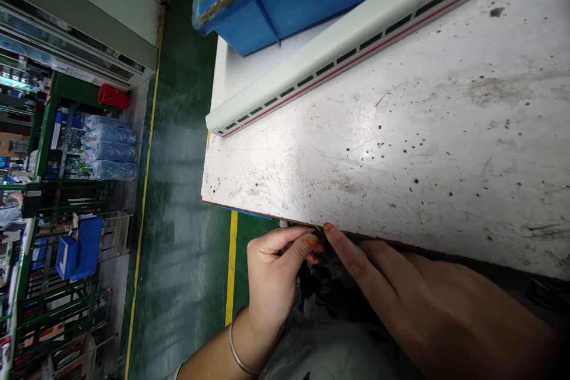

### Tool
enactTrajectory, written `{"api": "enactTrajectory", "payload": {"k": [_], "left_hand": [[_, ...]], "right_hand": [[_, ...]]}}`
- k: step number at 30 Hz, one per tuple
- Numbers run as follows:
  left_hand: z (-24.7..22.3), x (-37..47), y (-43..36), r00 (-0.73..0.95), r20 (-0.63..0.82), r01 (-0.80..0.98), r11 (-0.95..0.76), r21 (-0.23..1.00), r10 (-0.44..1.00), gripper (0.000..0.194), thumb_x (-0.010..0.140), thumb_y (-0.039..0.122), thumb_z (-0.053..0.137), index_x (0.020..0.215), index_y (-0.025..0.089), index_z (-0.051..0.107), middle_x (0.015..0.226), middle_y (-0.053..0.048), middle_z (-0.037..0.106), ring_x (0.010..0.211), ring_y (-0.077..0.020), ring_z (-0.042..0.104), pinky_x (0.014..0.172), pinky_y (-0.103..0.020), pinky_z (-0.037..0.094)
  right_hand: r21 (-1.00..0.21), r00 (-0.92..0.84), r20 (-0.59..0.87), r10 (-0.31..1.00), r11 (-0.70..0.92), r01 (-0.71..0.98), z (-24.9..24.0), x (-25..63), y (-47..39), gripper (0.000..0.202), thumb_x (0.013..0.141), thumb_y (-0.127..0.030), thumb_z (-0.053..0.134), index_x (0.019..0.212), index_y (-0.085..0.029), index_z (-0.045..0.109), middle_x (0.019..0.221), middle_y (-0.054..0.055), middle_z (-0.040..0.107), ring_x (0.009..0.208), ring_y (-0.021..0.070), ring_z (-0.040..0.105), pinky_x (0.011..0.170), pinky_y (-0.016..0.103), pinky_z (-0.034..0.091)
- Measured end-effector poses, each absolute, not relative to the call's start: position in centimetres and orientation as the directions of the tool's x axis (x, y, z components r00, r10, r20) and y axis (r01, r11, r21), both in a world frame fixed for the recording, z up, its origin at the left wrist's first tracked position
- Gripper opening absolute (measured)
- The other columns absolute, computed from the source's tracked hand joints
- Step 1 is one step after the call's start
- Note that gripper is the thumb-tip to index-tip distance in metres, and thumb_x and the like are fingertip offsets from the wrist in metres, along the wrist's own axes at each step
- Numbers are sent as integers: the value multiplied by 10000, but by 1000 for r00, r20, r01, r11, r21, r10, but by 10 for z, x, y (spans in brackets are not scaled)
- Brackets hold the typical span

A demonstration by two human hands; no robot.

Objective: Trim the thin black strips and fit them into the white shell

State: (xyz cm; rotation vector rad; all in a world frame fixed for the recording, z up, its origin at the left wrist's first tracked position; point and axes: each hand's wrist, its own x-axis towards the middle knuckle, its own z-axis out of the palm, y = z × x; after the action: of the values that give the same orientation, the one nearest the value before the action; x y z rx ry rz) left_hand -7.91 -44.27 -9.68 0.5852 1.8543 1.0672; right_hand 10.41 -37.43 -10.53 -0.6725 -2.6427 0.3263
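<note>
My left hand [274, 267], with a metal bangle on its wrist, is at the near table edge, thumb and fingers pinched together. Whatever lies in that pinch is small, dark and mostly hidden. Close beside it, my right hand [409, 297] reaches in with its index finger extended, the tip almost meeting the left fingers. Its thumb and the undersides of its other fingers are out of sight, and what they grip cannot be made out. Farther back on the table lies a white model train car body [320, 53] with dark windows and a red stripe, apart from both hands.
The white, scratched table [312, 160] has dark specks. A blue plastic bin [289, 6] stands behind the train body. Left of the table runs a green floor [178, 219] with yellow lines, with shelving, blue crates [82, 249] and wrapped bottles [109, 148] beyond.
</note>
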Motion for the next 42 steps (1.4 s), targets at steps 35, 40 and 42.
{"api": "enactTrajectory", "payload": {"k": [35,40,42], "left_hand": [[-97,-79,-444,-502,-465,-40,518,854,729,150,877,273,776,777,182,842,683,-36,762,597,-151,654,609,-249,540],[-98,-79,-444,-500,-464,-53,509,859,731,161,876,276,778,757,182,830,713,-45,778,605,-157,656,619,-261,546],[-98,-79,-445,-500,-462,-56,504,862,733,158,876,275,780,756,184,828,712,-44,778,605,-156,656,620,-261,546]], "right_hand": [[-354,-789,345,508,849,392,-109,103,-375,532,900,-52,375,1357,-35,648,765,86,683,481,215,623,312,338,474],[-334,-778,362,513,851,405,-108,101,-377,535,884,-33,364,1324,-22,669,694,60,632,399,187,532,273,324,421],[-336,-781,356,513,850,405,-107,101,-376,534,881,-29,359,1308,-25,680,686,57,627,398,186,530,274,321,420]]}}
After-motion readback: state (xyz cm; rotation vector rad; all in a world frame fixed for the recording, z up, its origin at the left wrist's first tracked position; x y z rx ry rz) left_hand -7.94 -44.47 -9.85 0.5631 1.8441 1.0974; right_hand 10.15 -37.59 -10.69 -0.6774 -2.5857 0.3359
